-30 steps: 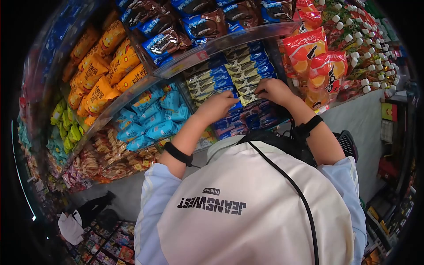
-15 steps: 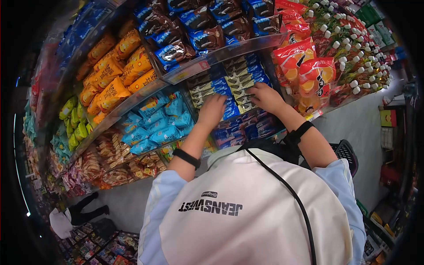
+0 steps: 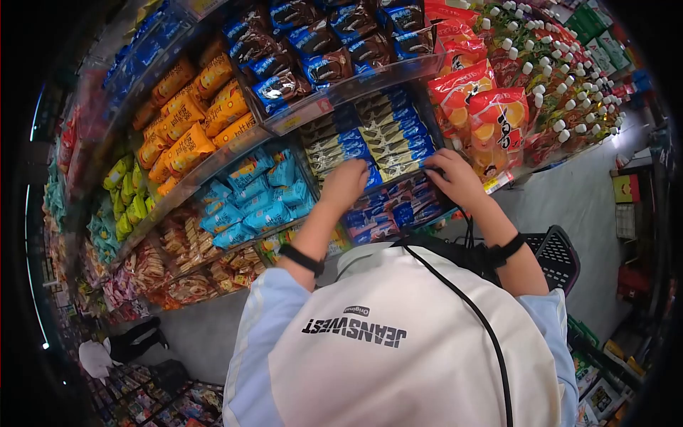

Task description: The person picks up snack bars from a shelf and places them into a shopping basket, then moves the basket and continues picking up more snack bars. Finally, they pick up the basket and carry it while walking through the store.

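Two rows of small blue-and-cream snack packs lie in a bin below the upper shelf: a left row (image 3: 340, 147) and a right row (image 3: 395, 136). My left hand (image 3: 346, 183) rests at the near end of the left row, its fingers bent over the packs and partly hiding them. At the near right corner of the right row, my right hand (image 3: 455, 178) touches the packs with bent, slightly parted fingers. Neither hand visibly grips a pack. Blue-and-purple packets (image 3: 398, 208) fill the bin just below my hands.
Light-blue bags (image 3: 257, 191) and orange bags (image 3: 186, 148) lie to the left. Blue-and-brown packages (image 3: 331, 60) sit on the shelf above. Red bags (image 3: 496, 128) hang to the right. A dark basket (image 3: 558, 256) stands beside me; another person (image 3: 99, 356) is at lower left.
Both hands have drawn back toward me, to the near ends of the rows. My right hand has also shifted right, uncovering more packs. The view has moved slightly.
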Demonstrator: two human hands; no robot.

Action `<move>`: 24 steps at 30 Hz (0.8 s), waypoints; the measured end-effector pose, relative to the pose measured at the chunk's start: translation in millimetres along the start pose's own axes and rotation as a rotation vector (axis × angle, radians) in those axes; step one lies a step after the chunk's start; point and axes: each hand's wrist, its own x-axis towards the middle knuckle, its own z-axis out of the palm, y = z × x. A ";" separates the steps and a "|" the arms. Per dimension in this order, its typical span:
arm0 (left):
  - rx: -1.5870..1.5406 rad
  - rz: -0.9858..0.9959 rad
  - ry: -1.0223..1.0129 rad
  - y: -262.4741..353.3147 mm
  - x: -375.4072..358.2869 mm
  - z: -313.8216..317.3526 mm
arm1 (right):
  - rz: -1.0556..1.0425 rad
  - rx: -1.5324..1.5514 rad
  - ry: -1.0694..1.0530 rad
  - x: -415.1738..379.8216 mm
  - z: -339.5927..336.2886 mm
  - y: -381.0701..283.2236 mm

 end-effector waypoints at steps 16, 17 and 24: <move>-0.052 0.435 -0.011 92.5 -73.1 30.0 | 0.740 0.110 0.411 -333.1 -45.6 93.4; -0.042 0.487 -0.084 107.7 -74.8 41.2 | 0.794 0.103 0.435 -367.7 -38.0 96.8; -0.045 0.868 -0.643 239.1 -106.7 157.6 | 1.221 0.042 0.609 -575.4 -15.9 28.8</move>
